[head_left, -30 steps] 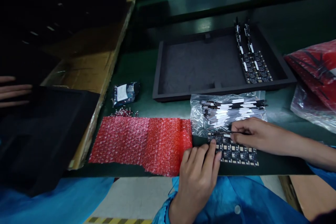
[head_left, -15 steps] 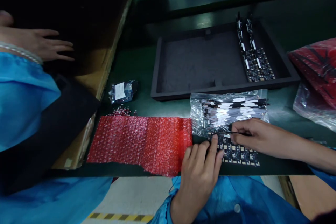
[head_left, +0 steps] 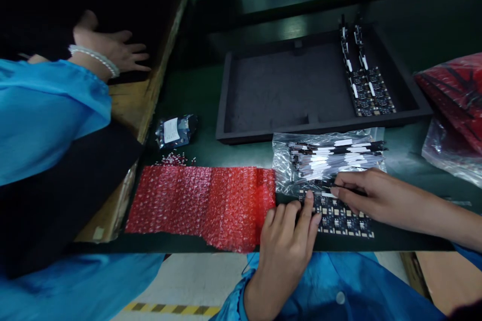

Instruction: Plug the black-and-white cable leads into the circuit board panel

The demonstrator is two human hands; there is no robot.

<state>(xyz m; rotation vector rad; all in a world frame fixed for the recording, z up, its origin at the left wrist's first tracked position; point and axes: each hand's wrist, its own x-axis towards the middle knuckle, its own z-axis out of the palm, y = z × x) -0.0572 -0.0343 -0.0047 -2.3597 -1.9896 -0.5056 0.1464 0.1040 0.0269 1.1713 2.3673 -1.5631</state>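
Note:
Fingers stretched out, my left hand [head_left: 286, 243] lies on the left end of a black circuit board panel [head_left: 342, 218], its index fingertip at the panel's upper edge. My right hand [head_left: 371, 190] is closed in a pinch at that same edge, around a thin dark tool that looks like tweezers and is mostly hidden by the fingers. A small white-labelled strip shows by its fingertips. Just beyond both hands, a clear plastic bag [head_left: 282, 160] carries a bundle of dark cables with white labels [head_left: 335, 155].
Behind the bag stands a black tray [head_left: 271, 90] with circuit boards and cables [head_left: 372, 93] at its right. Red bubble wrap [head_left: 196, 200], tiny loose parts [head_left: 173, 159] and a silvery packet [head_left: 183, 130] lie left. A co-worker's hand [head_left: 113, 50] is over a cardboard box.
My right hand has shifted slightly right, while my left hand holds its place. The co-worker's hand has moved right, toward the cardboard edge.

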